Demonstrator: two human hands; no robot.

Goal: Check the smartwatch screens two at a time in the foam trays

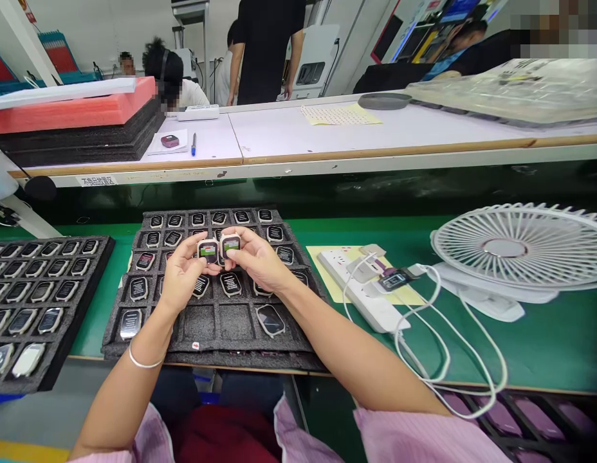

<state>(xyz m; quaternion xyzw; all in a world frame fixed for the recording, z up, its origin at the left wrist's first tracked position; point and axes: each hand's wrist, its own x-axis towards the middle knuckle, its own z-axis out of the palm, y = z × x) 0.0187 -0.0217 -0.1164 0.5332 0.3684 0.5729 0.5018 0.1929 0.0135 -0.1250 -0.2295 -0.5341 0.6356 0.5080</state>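
The left watch body [208, 251] and the right watch body [229, 245] are side by side, almost touching, with lit screens, just above the black foam tray [202, 321]. The left hand [183, 273] pinches the first and the right hand [257, 257] pinches the second. The tray lies on the green tabletop [544, 341] and carries other watch bodies [270, 319] in its pockets. A white fan [515, 247] stands at the right.

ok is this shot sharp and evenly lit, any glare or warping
Head view: even light, soft shadows; left hand holds the left watch, right hand the right watch, both sharp; the fan near the right edge looks stretched wide; glare on glass in the left tray.
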